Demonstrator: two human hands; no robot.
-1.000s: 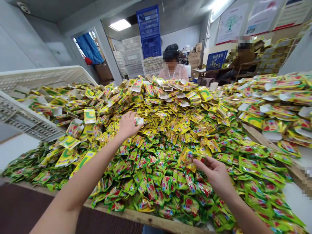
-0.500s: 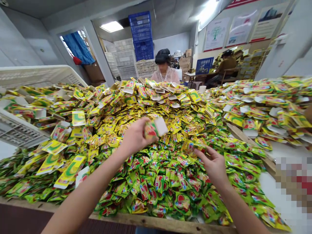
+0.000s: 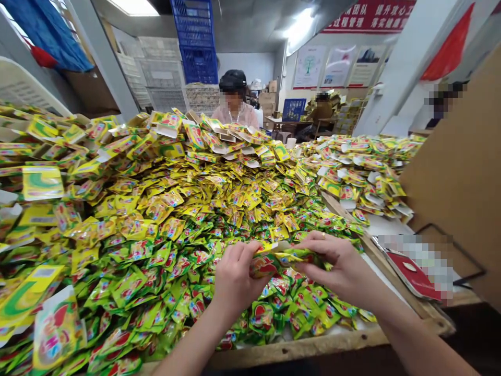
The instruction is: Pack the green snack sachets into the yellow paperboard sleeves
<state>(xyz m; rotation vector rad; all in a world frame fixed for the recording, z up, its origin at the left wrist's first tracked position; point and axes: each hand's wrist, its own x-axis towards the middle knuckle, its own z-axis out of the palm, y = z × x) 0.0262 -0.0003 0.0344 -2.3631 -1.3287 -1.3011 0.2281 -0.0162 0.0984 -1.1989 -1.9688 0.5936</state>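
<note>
My left hand (image 3: 238, 271) is closed around a small printed carton (image 3: 264, 265), yellow and green with a red picture, its end turned to the right. Between the fingers and thumb of my right hand (image 3: 342, 269) are yellow-green sachets (image 3: 295, 256), and they meet the carton's right end. How far they reach inside is hidden. Both hands hover over a heap of green sachets (image 3: 133, 284). Behind it rises a layer of yellow sachets (image 3: 219, 193), with flat-lying cartons (image 3: 195, 137) heaped along the far side.
A wooden rail (image 3: 297, 347) edges the near side of the table. To the right stand a large brown cardboard panel (image 3: 454, 177) and a red flat item (image 3: 415, 274). A person (image 3: 235, 107) sits across, with blue crates (image 3: 198, 62) stacked behind.
My hands have come together, the carton moving down and right to meet the sachets in my right hand. The view has swung to the right, bringing the brown cardboard into sight.
</note>
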